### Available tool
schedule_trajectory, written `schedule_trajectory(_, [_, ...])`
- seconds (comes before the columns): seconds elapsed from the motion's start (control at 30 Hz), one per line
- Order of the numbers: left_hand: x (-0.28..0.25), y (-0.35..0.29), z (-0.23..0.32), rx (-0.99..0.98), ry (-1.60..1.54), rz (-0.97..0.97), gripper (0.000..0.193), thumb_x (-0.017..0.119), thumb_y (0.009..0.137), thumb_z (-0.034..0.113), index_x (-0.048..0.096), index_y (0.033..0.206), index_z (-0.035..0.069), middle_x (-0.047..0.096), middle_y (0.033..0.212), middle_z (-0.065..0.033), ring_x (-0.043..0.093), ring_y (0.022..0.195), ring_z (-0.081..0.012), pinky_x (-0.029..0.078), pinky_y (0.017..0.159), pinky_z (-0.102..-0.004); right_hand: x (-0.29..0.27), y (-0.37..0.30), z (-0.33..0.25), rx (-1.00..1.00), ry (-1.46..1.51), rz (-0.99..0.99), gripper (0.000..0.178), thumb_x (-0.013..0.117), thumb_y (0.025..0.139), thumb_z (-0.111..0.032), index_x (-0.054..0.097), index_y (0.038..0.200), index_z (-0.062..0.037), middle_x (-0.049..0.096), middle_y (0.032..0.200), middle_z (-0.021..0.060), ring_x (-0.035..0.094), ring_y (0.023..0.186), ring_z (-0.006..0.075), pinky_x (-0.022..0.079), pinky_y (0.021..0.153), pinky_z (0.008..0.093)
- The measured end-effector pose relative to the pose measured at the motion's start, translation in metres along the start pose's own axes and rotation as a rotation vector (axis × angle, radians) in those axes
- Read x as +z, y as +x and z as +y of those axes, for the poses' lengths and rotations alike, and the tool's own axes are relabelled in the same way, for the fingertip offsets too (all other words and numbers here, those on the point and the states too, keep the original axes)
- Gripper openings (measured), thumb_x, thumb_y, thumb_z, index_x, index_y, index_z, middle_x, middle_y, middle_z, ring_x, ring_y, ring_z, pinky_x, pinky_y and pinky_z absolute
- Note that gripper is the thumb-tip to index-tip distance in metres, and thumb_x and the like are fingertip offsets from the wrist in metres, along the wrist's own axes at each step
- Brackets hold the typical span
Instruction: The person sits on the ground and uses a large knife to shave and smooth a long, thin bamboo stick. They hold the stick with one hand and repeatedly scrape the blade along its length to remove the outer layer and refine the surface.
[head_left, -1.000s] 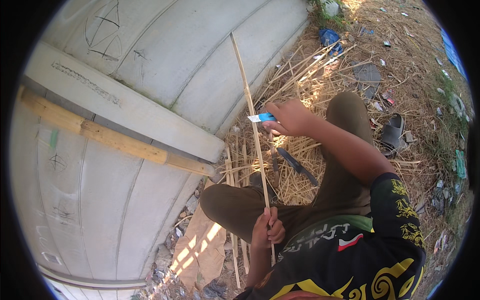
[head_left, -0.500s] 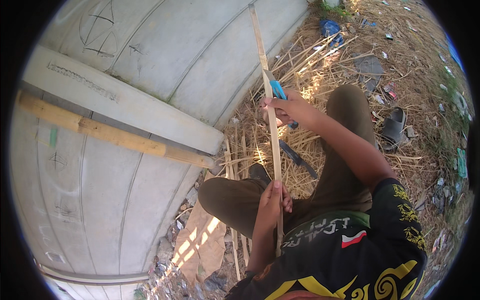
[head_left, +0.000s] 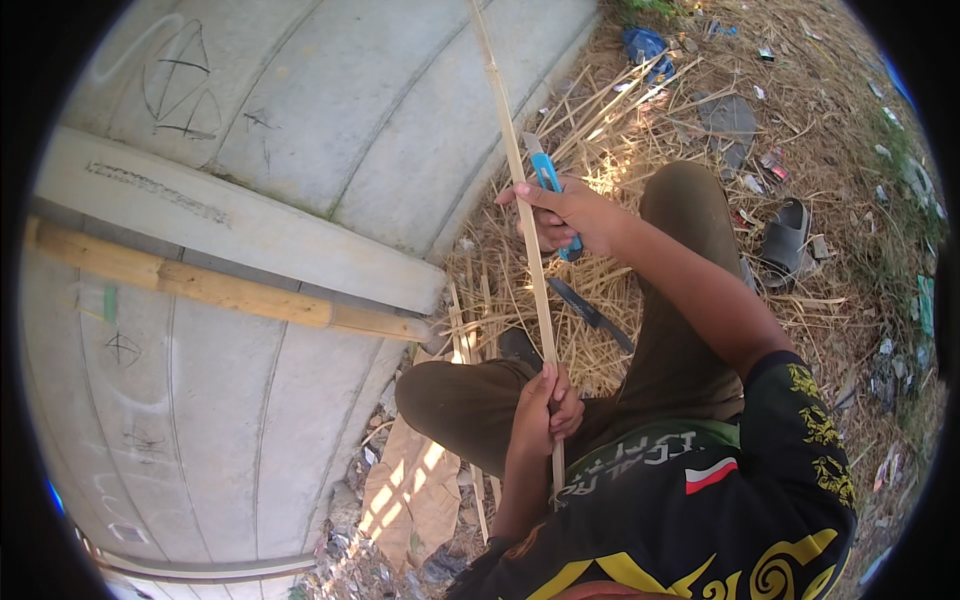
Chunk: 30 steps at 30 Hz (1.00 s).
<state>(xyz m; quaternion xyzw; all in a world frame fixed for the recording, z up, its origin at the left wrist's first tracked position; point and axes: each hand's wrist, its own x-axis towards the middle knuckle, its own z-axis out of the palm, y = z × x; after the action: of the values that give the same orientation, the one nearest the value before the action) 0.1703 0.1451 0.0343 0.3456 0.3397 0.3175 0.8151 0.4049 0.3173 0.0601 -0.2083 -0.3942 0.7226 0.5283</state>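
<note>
A long pale bamboo strip (head_left: 539, 290) runs from beside my torso up past the top edge of the picture. My left hand (head_left: 549, 405) is closed around its lower part, near my lap. In my right hand (head_left: 572, 215) is a blue utility knife (head_left: 547, 174) with its blade extended, pointing up and away from me. The right thumb and a finger also touch the strip. A narrow gap shows between the blade and the strip. On the shavings below lies a black knife (head_left: 592, 316).
Bamboo shavings (head_left: 610, 285) cover the ground between my legs. To the left stand a concrete wall (head_left: 290, 180) and a thick bamboo pole (head_left: 230, 290). A flattened brown cardboard piece (head_left: 408, 490) lies at lower left. A dark sandal (head_left: 786, 240) and scattered litter are at right.
The bamboo strip has slid farther away from me, its far end now beyond the picture. The blade, earlier against the strip, is now apart from it. My left fingers have curled more tightly.
</note>
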Motion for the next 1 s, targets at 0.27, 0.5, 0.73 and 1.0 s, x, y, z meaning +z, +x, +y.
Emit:
schedule_trajectory(0.27, [-0.015, 0.017, 0.004, -0.005, -0.105, -0.034, 0.046, 0.035, 0.113, 0.049, 0.039, 0.083, 0.014, 0.028, 0.050, 0.0037, 0.024, 0.038, -0.0064, 0.023, 0.032, -0.0231, 0.007, 0.001, 0.006, 0.088, 0.005, 0.014, 0.045, 0.064, 0.105, -0.038, 0.062, 0.128, -0.0002, 0.037, 0.061, -0.0087, 0.036, 0.047, 0.0031, 0.030, 0.043, 0.0227])
schedule_trajectory(0.5, [0.012, 0.014, 0.007, 0.001, 0.180, 0.234, 0.042, 0.034, 0.113, 0.047, 0.046, 0.095, 0.011, 0.043, 0.064, -0.0020, 0.036, 0.048, -0.0071, 0.032, 0.039, -0.0214, 0.001, 0.001, 0.009, 0.061, 0.010, 0.096, 0.035, 0.064, 0.105, -0.031, 0.066, 0.127, -0.0033, 0.040, 0.065, -0.0078, 0.035, 0.050, 0.0031, 0.030, 0.047, 0.0232])
schedule_trajectory(0.73, [-0.021, -0.005, -0.003, -0.025, 0.121, 0.164, 0.036, 0.039, 0.113, 0.043, 0.046, 0.096, 0.012, 0.038, 0.064, 0.0012, 0.030, 0.047, -0.0049, 0.026, 0.036, -0.0198, -0.003, 0.012, 0.036, -0.369, -0.892, 0.275, 0.050, 0.052, 0.107, -0.050, 0.063, 0.097, -0.0023, 0.054, 0.061, 0.0041, 0.056, 0.054, 0.0194, 0.044, 0.051, 0.0378])
schedule_trajectory(1.0, [-0.038, -0.005, -0.015, 0.106, -0.173, 0.132, 0.037, 0.033, 0.115, 0.041, 0.041, 0.092, 0.014, 0.027, 0.060, 0.0043, 0.020, 0.043, -0.0045, 0.018, 0.032, -0.0211, 0.009, -0.006, 0.065, -0.595, -1.737, -0.147, 0.063, 0.041, 0.105, -0.061, 0.060, 0.093, -0.0024, 0.057, 0.054, 0.0126, 0.063, 0.051, 0.0356, 0.048, 0.050, 0.0489])
